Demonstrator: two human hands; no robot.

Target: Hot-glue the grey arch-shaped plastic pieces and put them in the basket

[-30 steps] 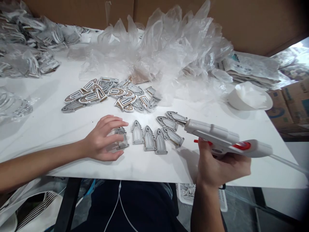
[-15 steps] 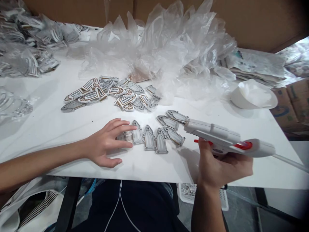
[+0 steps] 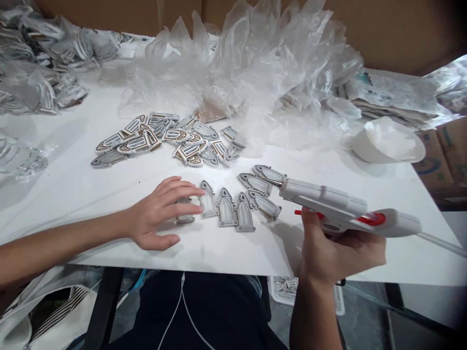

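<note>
I'm using the row of three grey arched pieces (image 3: 226,208) as landmark; it's lying on the white table (image 3: 219,250), backs showing, tips pointing away from me. My left hand (image 3: 156,214) is hovering just left of the row, fingers spreading wide and thumb standing apart; it's partly covering a single arched piece (image 3: 185,218), and I can't tell if it's touching that one; its fingertips are reaching to the row's leftmost piece, contact unclear. My right hand (image 3: 339,255) is holding the white glue gun (image 3: 324,199) right of the row, closing round the handle; the gun's metal nozzle (image 3: 274,182) is pointing left over a cluster of three arched pieces (image 3: 264,204), which is lying just right of and slightly beyond the row; nozzle contact I can't tell. A mixed pile of arched pieces (image 3: 177,137), some showing brown scrollwork, is lying beyond the row and to its left; crumpled clear plastic bags (image 3: 255,73) are heaping up farther beyond; a white bowl (image 3: 385,146) is sitting well to the right, beyond the row, holding whitish stuff.
</note>
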